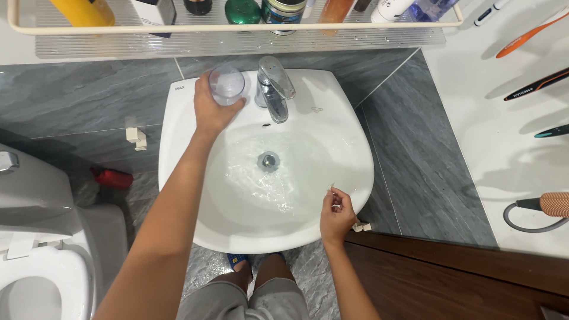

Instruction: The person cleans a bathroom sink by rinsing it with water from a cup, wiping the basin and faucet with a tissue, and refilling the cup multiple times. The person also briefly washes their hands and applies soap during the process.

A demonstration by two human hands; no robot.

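My left hand [211, 109] grips a clear plastic cup [227, 85] on the back left rim of the white sink [178, 118], just left of the chrome tap [274, 89]. My right hand [336, 216] rests on the sink's front right rim, fingers pinched on a small thin white thing [332, 187] too small to identify. Water ripples in the basin around the metal drain [268, 160].
A shelf [237, 35] with several bottles and jars runs above the sink. A toilet [41, 237] stands at the left. Toothbrushes [527, 35] and a hand shower [542, 207] hang on the white wall at the right. A dark wooden door edge [450, 278] is at the lower right.
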